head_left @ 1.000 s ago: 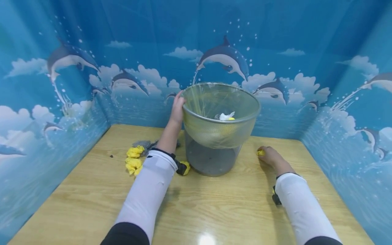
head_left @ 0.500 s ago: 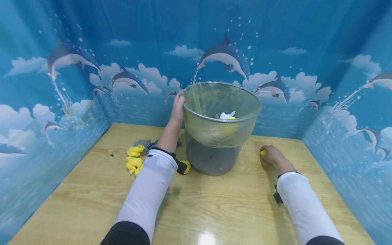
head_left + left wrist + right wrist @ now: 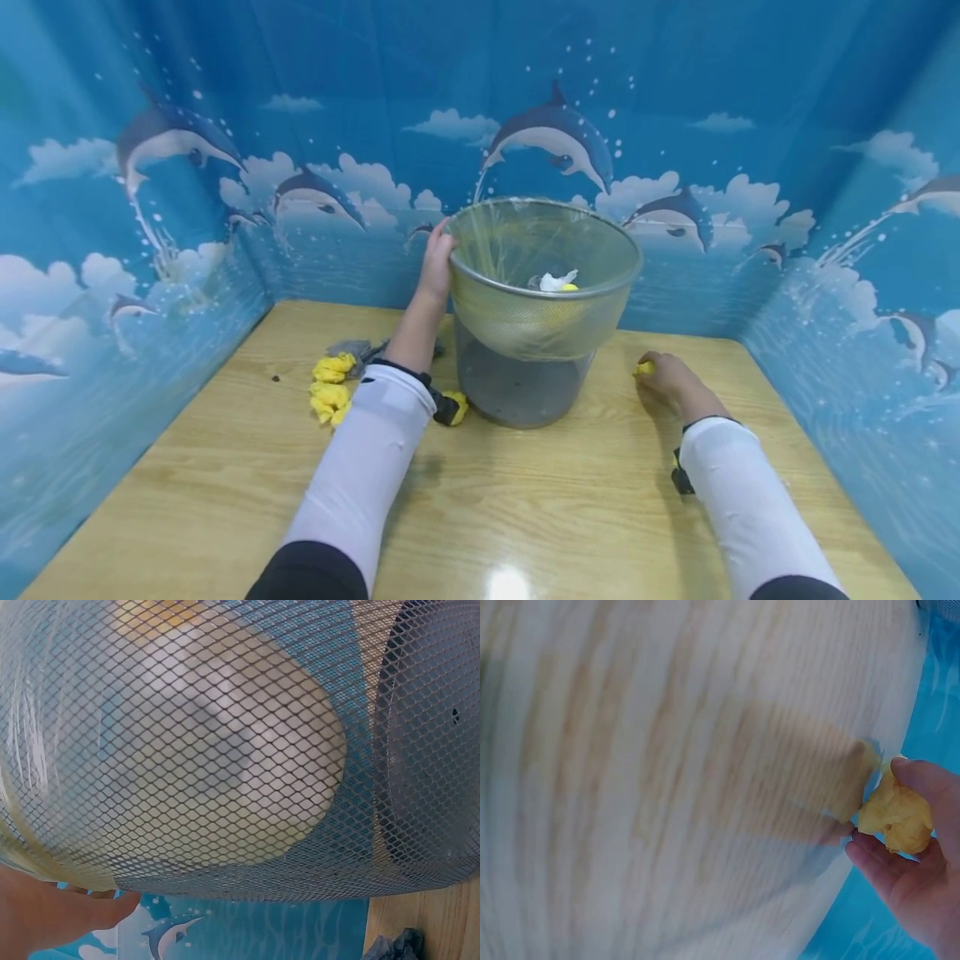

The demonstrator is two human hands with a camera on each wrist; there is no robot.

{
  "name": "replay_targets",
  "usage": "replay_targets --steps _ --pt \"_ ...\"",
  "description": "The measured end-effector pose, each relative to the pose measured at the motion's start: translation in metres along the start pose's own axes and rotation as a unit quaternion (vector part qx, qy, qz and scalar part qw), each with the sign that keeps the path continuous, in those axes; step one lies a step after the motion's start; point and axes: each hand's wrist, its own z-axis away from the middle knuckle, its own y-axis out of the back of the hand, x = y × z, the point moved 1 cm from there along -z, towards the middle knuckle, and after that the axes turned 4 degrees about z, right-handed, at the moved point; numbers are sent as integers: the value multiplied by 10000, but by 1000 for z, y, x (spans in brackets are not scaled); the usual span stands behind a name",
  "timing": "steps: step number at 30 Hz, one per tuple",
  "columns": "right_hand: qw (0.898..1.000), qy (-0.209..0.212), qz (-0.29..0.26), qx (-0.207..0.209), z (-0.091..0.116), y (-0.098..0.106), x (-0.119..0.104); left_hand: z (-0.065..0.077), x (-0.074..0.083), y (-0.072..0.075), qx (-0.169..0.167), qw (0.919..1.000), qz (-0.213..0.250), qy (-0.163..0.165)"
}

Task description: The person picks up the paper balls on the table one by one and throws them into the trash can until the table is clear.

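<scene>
A mesh wastebasket (image 3: 517, 392) stands on the table, lined with a clear yellowish plastic bag (image 3: 525, 321). White, grey and yellow crumpled pieces (image 3: 557, 283) lie inside the bag. My left hand (image 3: 435, 267) grips the basket's left rim; in the left wrist view its fingers (image 3: 90, 911) are at the bag's folded edge. To the right of the basket, my right hand (image 3: 670, 382) holds a crumpled yellow ball (image 3: 897, 814) between thumb and fingers, low over the table. In the right wrist view the thumb lies on the ball's upper side, with the fingers below it.
Several crumpled yellow balls (image 3: 328, 400) and grey crumpled pieces (image 3: 348, 348) lie on the table (image 3: 525, 508) left of the basket. Another yellow ball (image 3: 457, 407) sits at the basket's foot, partly behind the left wrist camera. Blue dolphin-print curtains (image 3: 360, 108) close off the back and both sides.
</scene>
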Motion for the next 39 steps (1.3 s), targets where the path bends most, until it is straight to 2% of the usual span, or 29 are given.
replay_targets --steps 7,12,20,31,39 --pt "9999 89 -5 90 1 4 5 2 0 0 -5 10000 -23 1" --pt "9998 150 136 65 3 14 8 3 -1 -1 -16 10000 -46 -2" --pt "9986 255 406 244 -1 43 11 2 -1 -1 -16 10000 -11 15" --pt "9994 -96 323 90 5 84 2 2 0 1 7 10000 -30 12" --pt "9986 -43 294 439 8 117 -16 2 0 -1 9 9999 -109 -48"
